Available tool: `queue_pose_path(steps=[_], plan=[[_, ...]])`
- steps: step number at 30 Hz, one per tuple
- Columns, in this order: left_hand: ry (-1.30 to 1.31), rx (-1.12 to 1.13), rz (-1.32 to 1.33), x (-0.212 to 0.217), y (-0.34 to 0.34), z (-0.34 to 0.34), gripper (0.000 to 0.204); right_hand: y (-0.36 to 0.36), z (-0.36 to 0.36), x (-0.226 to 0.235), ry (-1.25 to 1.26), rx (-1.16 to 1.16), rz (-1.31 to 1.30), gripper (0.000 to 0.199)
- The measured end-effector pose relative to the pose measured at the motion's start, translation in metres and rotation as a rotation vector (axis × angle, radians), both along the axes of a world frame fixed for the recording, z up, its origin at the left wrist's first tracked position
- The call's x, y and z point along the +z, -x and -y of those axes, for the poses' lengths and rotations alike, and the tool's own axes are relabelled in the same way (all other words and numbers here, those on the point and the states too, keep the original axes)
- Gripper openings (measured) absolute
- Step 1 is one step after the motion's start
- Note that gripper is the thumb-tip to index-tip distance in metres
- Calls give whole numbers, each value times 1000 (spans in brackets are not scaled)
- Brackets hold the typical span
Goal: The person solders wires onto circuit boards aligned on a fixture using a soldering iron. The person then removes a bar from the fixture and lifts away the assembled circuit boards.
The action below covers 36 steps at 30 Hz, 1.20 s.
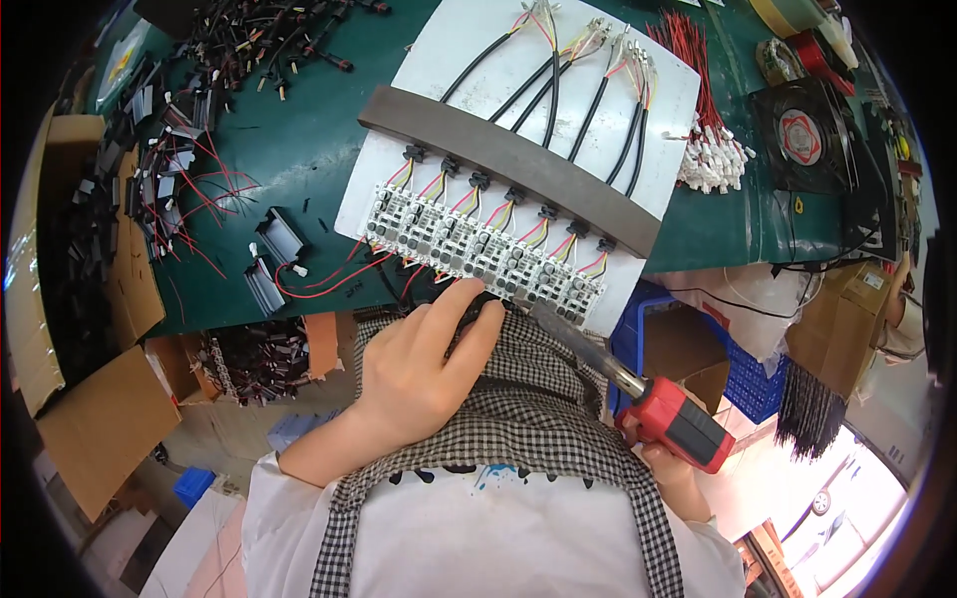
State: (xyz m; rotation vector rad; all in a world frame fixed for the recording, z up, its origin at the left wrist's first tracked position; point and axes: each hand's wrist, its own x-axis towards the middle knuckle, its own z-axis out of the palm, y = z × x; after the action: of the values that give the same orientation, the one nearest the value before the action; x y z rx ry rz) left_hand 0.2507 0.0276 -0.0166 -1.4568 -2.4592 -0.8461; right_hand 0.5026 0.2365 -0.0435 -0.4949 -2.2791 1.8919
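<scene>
A row of joined white circuit boards (pixel 478 244) lies along the near edge of a white board (pixel 638 140). My left hand (pixel 424 364) is at the row's near edge, fingers bent and closed together around something dark that I cannot make out. Closed around the red-and-black handle of a soldering gun (pixel 683 424) is my right hand (pixel 670 473). The gun's metal barrel points up-left, its tip by the near edge of the boards, right of my left fingertips. Black cables (pixel 553 95) with coloured wire ends pass under a brown bar (pixel 508 164) to the boards.
On the green table (pixel 299 169) lie two grey metal housings (pixel 282 237), red wires and a black cable pile (pixel 279 40). A bundle of red wires with white connectors (pixel 713 159) and a black fan (pixel 802 135) are at right. Cardboard boxes (pixel 95 429) stand left; a blue crate (pixel 753 379) sits below right.
</scene>
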Motion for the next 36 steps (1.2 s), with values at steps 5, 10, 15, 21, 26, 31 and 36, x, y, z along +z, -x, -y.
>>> queue_pose_path(steps=[5, 10, 15, 21, 26, 31, 36], plan=[[3, -1, 5, 0, -1, -1, 30, 9, -1, 3, 31, 10, -40, 66], [-4, 7, 26, 1, -1, -2, 30, 23, -5, 6, -114, 101, -107, 64], [-7, 0, 26, 1, -1, -2, 30, 27, -3, 10, -130, 103, -97, 64], [-3, 1, 33, 2, -2, -2, 29, 7, 0, 1, -26, 44, -7, 65], [2, 0, 41, 1, -3, -1, 28, 7, 1, 1, -3, 7, -11, 67], [-28, 23, 72, -2, -4, -1, 28, 3, 2, -2, -11, -24, -17, 58], [-28, -62, -11, 1, -2, -1, 29, -3, 4, -6, -101, -38, -16, 50]])
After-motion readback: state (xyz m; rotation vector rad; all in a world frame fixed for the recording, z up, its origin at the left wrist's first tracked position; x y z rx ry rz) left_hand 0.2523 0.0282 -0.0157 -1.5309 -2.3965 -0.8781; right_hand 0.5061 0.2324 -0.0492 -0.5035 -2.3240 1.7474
